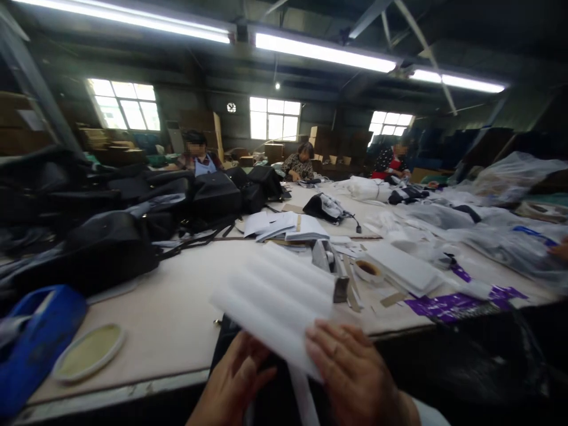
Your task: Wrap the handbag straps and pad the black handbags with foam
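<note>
I hold a folded white foam sheet (279, 302) above the near edge of the long work table (177, 313). My right hand (355, 373) lies on top of the sheet's near end, fingers closed over it. Under the sheet's near left corner, my left hand (237, 378) has its fingers curled against a black item (222, 346) that lies at the table edge. The foam sheet hides most of that black item.
Black bags (110, 236) are heaped along the left. A blue object (31, 343) and a round lid (89, 352) lie near left. White papers (284, 228), a tape roll (368, 270), purple labels (448, 306) and plastic wrap (510, 236) cover the right. Three people sit at the far end.
</note>
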Tool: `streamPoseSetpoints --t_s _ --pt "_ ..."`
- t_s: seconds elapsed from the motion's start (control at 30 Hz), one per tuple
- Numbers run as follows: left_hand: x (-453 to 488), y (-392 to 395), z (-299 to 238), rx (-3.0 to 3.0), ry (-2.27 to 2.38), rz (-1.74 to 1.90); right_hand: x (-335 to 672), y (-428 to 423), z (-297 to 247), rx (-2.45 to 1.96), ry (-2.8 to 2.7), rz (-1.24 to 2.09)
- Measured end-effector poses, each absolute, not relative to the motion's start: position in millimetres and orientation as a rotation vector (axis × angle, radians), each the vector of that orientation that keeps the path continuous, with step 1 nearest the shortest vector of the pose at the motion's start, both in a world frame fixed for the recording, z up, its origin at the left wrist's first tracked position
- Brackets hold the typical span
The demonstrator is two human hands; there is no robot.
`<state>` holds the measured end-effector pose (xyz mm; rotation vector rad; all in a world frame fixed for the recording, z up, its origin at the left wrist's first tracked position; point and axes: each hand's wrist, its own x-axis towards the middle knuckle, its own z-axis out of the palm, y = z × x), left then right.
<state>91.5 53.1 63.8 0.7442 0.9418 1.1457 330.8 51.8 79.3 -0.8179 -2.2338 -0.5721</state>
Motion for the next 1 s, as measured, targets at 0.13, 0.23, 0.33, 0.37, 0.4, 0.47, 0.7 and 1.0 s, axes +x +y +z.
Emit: streamPoseSetpoints --t_s 0.13,0.23,0.33,0.37,0.4,0.47,0.7,1.0 --pt "81 61 61 0.672 1.085 1.124 301 14 72 -0.696 -2.357 -0.234" --pt "51 55 58 0.796 1.14 1.038 322 23 83 -1.184 -2.001 0.244" --pt "38 44 55 0.895 1.03 0.896 331 42 89 -1.326 -1.579 1.107" --pt "38 40 53 0.917 0.991 0.864 329 46 87 -1.267 -1.453 1.428" --pt "40 37 51 0.941 0.963 0.842 324 48 84 -1.181 -1.317 1.7" --pt "41 32 47 0.994 0.956 0.826 312 45 73 -1.038 -1.063 2.002" --pt "17 27 30 1.261 1.264 0.987 314 16 47 -1.349 -0.697 1.859" --pt "17 18 2 1.74 1.665 0.838 357 -3 20 -1.922 -0.831 0.97"
